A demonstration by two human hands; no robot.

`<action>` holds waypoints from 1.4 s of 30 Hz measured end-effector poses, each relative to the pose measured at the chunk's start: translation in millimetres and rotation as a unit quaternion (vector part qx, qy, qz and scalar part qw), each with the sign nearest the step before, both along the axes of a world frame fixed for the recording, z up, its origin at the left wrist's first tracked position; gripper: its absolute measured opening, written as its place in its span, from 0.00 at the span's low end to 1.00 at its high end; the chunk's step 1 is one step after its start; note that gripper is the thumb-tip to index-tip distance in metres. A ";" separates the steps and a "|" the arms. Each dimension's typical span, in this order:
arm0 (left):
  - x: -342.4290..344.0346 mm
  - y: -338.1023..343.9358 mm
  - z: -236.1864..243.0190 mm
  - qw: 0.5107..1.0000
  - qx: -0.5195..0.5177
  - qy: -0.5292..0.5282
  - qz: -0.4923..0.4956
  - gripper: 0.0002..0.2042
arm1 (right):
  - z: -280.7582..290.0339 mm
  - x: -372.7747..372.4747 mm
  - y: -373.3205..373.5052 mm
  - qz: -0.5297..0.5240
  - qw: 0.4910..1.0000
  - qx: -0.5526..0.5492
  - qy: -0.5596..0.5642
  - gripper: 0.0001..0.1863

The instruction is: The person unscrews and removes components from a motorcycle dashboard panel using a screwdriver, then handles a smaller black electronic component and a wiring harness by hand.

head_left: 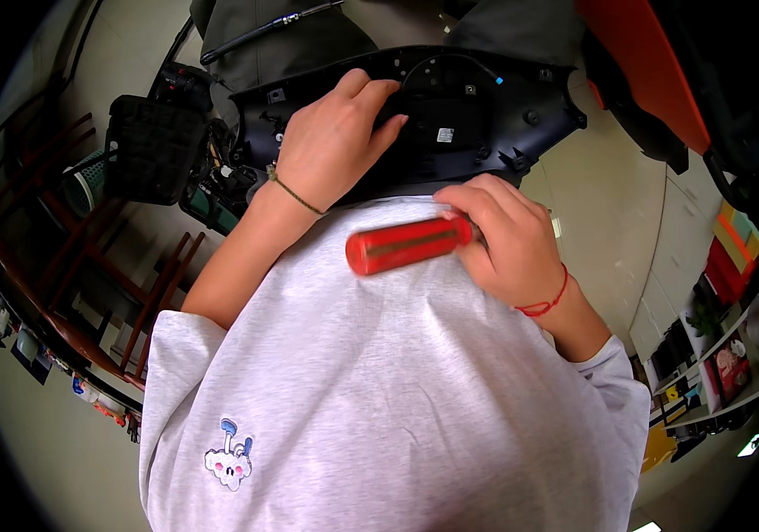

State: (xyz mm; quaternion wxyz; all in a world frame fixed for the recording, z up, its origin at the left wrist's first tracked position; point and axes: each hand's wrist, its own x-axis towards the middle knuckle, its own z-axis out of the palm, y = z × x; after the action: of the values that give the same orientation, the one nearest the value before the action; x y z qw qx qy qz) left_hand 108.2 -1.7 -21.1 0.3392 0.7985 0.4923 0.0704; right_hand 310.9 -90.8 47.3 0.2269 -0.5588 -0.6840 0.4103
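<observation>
A curved black plastic panel [530,115] with clips, a short black cable and a blue connector lies across the upper middle. My left hand [344,133] rests over it, fingers bent and thumb apart; its fingertips are partly hidden. My right hand [504,239] holds a screwdriver by its red and black handle [402,246], just below the panel and in front of my light grey shirt. The screwdriver's tip is hidden behind my fingers.
Black trays and parts [153,151] sit at left, beside wooden chairs [153,284] and a green basket [82,186]. An orange and black body part [645,71] stands at upper right. Grey fabric [273,44] lies beyond the panel. Shelves with items [708,381] line the right.
</observation>
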 end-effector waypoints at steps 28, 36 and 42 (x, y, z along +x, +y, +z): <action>-3.4 -7.1 -9.4 0.948 -0.217 -0.232 -0.034 0.07 | -82.8 -17.0 0.0 -0.089 0.994 -0.054 -0.013 0.19; -19.0 7.2 30.8 0.984 -0.107 -0.140 0.028 0.15 | -96.6 -20.0 10.3 -0.100 0.992 -0.071 0.033 0.11; -49.8 40.0 33.3 0.964 0.260 -0.058 0.003 0.11 | -99.4 -23.3 17.1 -0.088 0.993 -0.074 0.031 0.09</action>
State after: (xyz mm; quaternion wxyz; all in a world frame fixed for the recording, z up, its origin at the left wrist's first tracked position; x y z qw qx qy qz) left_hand 58.4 38.4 12.3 0.1479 0.8524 0.4389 0.2428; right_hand 287.6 -73.7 -52.1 0.2413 -0.6191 -0.5926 0.4553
